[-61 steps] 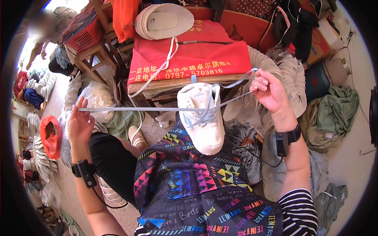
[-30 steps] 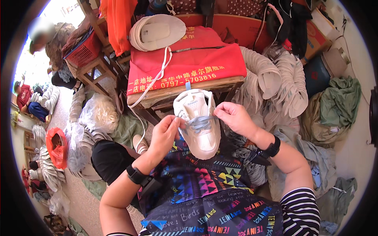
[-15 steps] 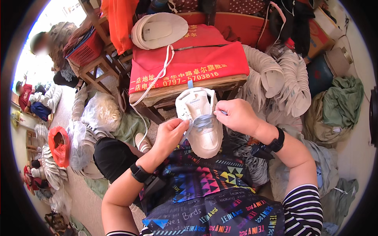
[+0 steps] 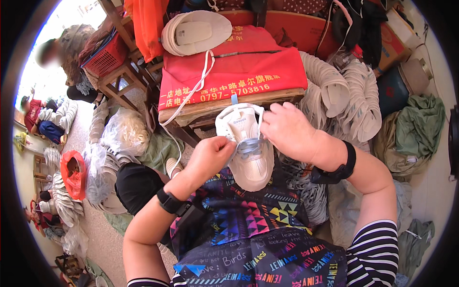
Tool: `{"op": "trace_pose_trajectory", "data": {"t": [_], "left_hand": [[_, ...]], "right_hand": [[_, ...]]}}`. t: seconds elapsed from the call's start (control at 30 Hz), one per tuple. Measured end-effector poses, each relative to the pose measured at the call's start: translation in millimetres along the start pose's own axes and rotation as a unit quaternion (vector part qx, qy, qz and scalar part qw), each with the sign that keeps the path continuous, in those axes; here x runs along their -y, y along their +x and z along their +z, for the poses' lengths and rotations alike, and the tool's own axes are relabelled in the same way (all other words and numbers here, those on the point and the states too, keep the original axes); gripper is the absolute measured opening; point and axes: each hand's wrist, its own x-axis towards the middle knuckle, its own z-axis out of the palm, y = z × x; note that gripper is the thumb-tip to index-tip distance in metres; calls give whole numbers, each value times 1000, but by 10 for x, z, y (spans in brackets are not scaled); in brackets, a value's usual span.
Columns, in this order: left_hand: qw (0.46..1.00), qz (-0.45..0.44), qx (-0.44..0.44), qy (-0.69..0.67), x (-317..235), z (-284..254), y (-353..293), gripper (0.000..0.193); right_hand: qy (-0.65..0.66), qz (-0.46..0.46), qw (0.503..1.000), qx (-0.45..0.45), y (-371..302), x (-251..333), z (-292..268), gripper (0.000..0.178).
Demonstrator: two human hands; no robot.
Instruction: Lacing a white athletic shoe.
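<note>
A white shoe upper (image 4: pixel 252 174) points its toe toward me, in front of a low wooden table. A grey-blue shoelace (image 4: pixel 249 147) crosses its lower eyelets, and a small blue tab stands at its heel end. My left hand (image 4: pixel 210 155) is closed in a pinch at the upper's left edge, with the shoelace running to its fingertips. On the other side my right hand (image 4: pixel 289 129) has its fingers pressed together against the upper's right eyelet edge, higher than the laced rows. What those fingers grip is hidden behind them.
Nested white uppers (image 4: pixel 201 32) and a loose white lace lie on the table's red cloth (image 4: pixel 229 71). Rows of stacked uppers (image 4: pixel 332 95) stand to the right, beside bundled grey laces (image 4: pixel 308 203). Plastic bags (image 4: pixel 125 131) crowd the left floor; other people sit at far left.
My right hand has moved up along the upper's right edge, its wrist turning. My left hand has shifted slightly upward at the left edge. The upper has moved a little to the right.
</note>
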Motion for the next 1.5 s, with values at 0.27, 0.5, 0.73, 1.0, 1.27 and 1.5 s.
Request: {"op": "trace_pose_trajectory", "data": {"t": [0.27,0.5,0.73,1.0,1.27,1.5], "left_hand": [[819,416,19,395,-449,-268,17,27],[850,389,-41,352,-255,-352,5,14],[890,363,-51,271,-95,-140,91,9],[947,283,27,-147,-613,-96,-351,19],[962,93,-7,-255,-167,-220,-351,19],[932,97,-3,-350,67,-186,-403,19]], "right_hand": [[239,-18,971,15,66,-335,120,30],[276,62,959,-23,-46,-196,255,26],[423,147,891,-70,24,-56,475,18],[580,234,771,121,269,149,-269,15],[54,50,997,-33,292,176,112,10],[-52,32,998,5,347,472,156,13]]}}
